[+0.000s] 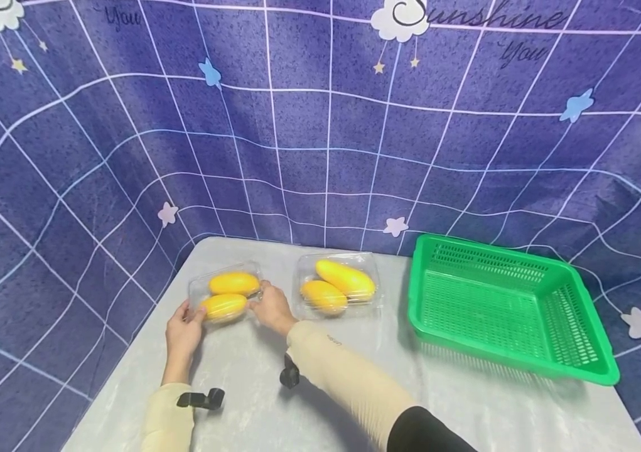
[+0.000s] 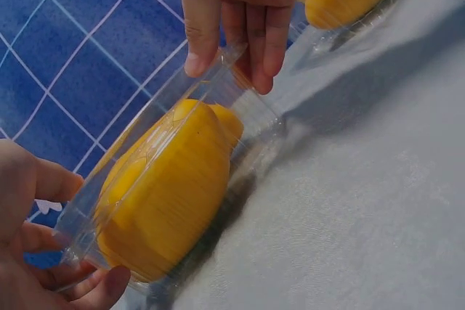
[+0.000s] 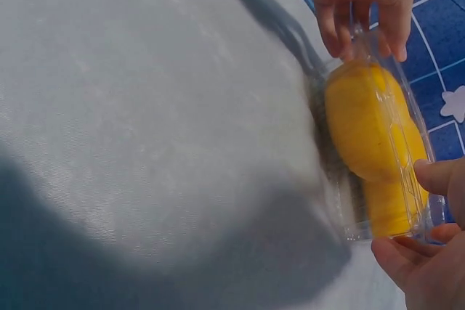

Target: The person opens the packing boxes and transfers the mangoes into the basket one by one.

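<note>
At the left of the head view, a clear plastic clamshell box [image 1: 198, 289] contains two yellow mangoes [image 1: 233, 284]. My left hand [image 1: 183, 334] grips the box's left end, thumb on one side and fingers on the other. At the opposite end, my right hand [image 1: 274, 307] pinches the box's edge between thumb and fingers. From the left wrist view, the box [image 2: 163, 179] appears tilted, with the mangoes lying against its clear wall. The right wrist view shows the same box [image 3: 396, 143] between both hands, close over the grey-white tabletop.
Right of my right hand sits a second clear box [image 1: 368, 267] with two more mangoes [image 1: 324, 297]. A green plastic basket [image 1: 515, 364] stands at the table's right side. Blue grid-patterned cloth [image 1: 320, 125] hangs behind and around the grey-white table [image 1: 275, 402].
</note>
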